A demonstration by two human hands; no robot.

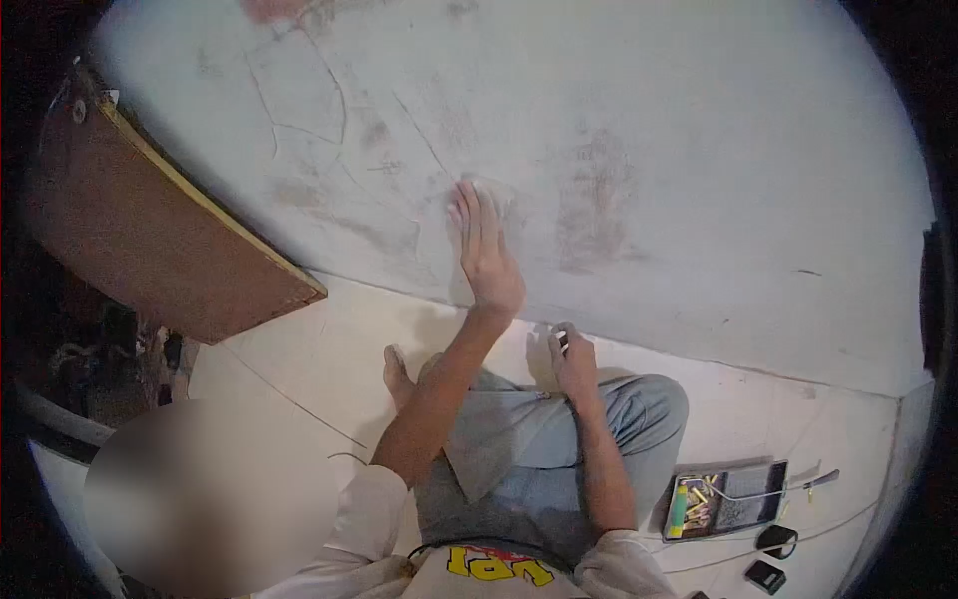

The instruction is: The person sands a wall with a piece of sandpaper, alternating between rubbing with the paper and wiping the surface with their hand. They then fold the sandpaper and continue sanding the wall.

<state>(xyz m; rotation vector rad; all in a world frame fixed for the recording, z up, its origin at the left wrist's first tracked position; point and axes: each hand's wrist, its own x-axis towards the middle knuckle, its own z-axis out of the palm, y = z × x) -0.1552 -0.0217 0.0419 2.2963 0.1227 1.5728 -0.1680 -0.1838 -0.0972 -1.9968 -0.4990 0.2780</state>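
My left hand (487,262) lies flat on the pale wall (718,170), fingers stretched upward. A thin crack-like line runs down to its fingertips, and a faint light patch shows beside them. Lower and to the right, my right hand (575,364) is closed around a small black-and-white object (564,341), mostly hidden by the fingers; I cannot tell what it is. That hand is above my bent leg, close to the foot of the wall. Brownish smudges (596,205) mark the wall right of my left hand.
A shallow tray (743,509) of short yellowish sticks and a green tube (679,511) is on the pale floor (299,374) at right. Two small black objects (765,576) lie below it. A brown panel (150,220) juts out at left. A blurred person (215,499) is nearby.
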